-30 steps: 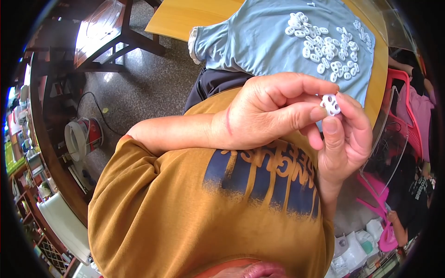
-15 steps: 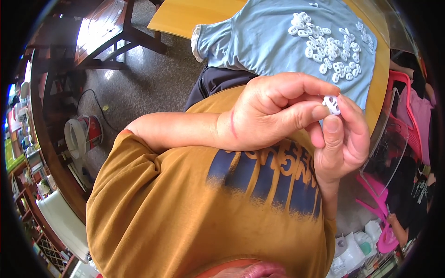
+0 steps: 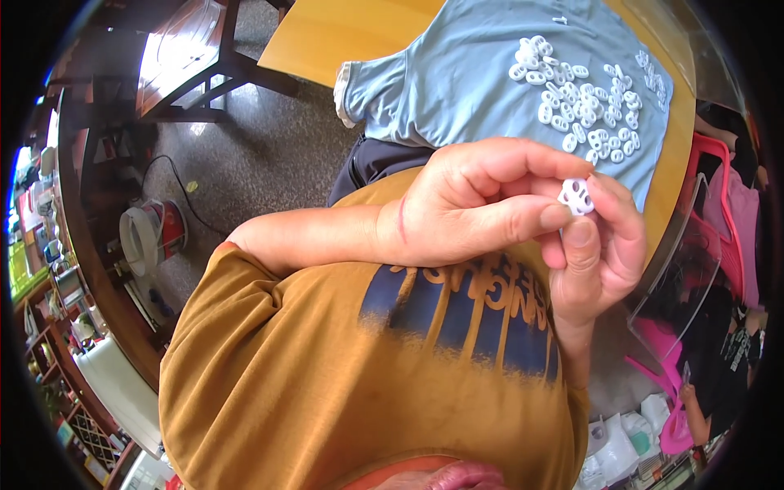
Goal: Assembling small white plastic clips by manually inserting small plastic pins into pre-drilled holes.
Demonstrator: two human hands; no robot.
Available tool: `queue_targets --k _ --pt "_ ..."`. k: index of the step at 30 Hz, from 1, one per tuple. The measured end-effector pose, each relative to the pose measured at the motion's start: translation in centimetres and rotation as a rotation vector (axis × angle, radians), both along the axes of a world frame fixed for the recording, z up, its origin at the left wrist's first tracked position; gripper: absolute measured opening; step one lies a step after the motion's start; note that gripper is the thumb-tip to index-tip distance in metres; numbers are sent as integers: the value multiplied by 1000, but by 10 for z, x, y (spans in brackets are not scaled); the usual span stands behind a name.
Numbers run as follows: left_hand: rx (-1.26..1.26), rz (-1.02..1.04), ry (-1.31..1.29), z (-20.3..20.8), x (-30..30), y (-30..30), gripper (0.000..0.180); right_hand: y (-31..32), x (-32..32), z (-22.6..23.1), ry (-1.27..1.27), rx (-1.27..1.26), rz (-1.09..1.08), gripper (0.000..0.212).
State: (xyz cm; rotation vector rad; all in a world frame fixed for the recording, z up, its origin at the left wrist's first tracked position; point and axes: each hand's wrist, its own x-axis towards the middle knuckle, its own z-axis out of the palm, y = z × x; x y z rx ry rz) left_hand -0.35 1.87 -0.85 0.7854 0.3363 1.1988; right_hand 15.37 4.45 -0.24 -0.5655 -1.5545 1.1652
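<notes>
Between the fingertips of both hands is a small white plastic piece with several dark holes. My left hand reaches in from the left, its thumb and index finger pinching one side of the piece. From the right, my right hand grips it with thumb and fingers, the fingers curled behind. Beyond the hands, a loose pile of white oval plastic pieces, each with holes, lies on a light blue cloth garment. Smaller clear pieces sit at the cloth's right side, and one small white bit at its far edge.
The cloth lies over a yellow wooden table. At right are a red plastic chair and part of a person in dark clothes. A dark wooden stool and a bucket stand on the left floor.
The piece in my fingers has turned and shows more of its holes. Both hands have shifted slightly left and toward me, still pinching it.
</notes>
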Motion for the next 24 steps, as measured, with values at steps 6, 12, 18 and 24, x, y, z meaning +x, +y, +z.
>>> queue_targets --k 6,12,18,24 --pt "93 61 178 -3 3 18 37 10 3 1 23 -93 -2 23" --pt "132 278 228 -10 19 39 31 32 6 0 -51 -174 -106 18" --pt "174 354 295 -2 27 62 28 58 8 7 -11 17 -230 17" --pt "115 322 297 -9 31 82 25 82 13 4 12 1 -248 16"
